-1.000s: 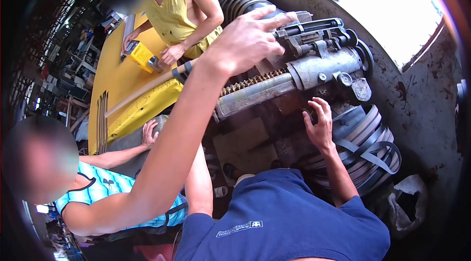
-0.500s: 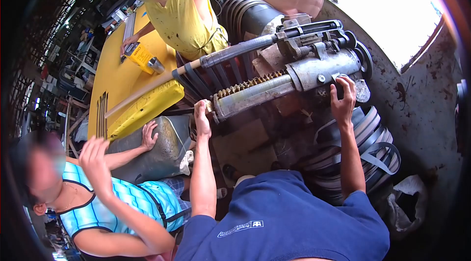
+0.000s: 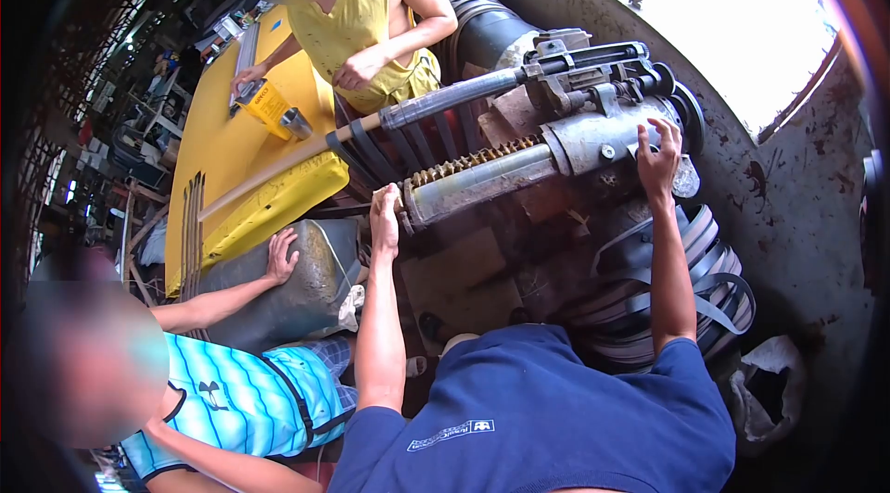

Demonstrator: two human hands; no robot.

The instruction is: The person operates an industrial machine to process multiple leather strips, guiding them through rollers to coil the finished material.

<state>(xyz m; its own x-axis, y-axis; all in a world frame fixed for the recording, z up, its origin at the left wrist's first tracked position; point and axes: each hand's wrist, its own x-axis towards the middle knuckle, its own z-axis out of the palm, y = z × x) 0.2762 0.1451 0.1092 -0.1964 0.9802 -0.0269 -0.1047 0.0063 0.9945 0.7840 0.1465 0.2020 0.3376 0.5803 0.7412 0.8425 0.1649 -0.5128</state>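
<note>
Work under way on the grey metal strapping machine [image 3: 593, 136], nothing visibly finished. Left hand [image 3: 384, 218] laid flat, fingers together, against the end of the grey toothed cylinder [image 3: 473, 180] at 9 o'clock of the machine. Right hand [image 3: 660, 159] spread, fingertips touching the housing at 3 o'clock, above coiled grey steel bands [image 3: 686, 280].

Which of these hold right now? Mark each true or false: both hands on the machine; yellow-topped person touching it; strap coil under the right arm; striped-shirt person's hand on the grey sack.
1. Left hand rests at the end of the toothed metal cylinder. True.
2. Right hand lies flat on the yellow board. False: it is up at the machine's grey housing.
3. The person in the yellow top touches the machine. False: that hand is held at the chest.
4. A strap coil sits below the right arm. True.
5. The striped-shirt person's hand rests on the grey sack. True.
</note>
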